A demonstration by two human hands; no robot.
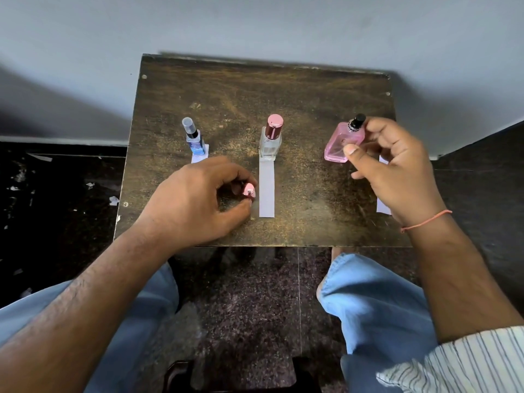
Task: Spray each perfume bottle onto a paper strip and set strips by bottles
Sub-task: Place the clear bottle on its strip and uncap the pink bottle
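Observation:
Three perfume bottles stand in a row on a small dark wooden table (297, 89). At the left is a blue bottle (195, 140) with a clear cap, a paper strip (200, 156) beneath it, mostly hidden by my left hand. In the middle a clear bottle (270, 139) with a pink cap has a white strip (266, 188) lying in front of it. My right hand (397, 168) grips a pink bottle (341, 143), tilted, its black sprayer bare. My left hand (198, 205) pinches a small pink cap (249, 190). A third strip (382, 207) lies under my right hand.
The table stands against a grey wall (255, 24). Dark speckled floor (246, 307) surrounds it, with paper scraps (113, 200) scattered to the left. My knees in blue jeans (377, 302) sit just below the table's front edge.

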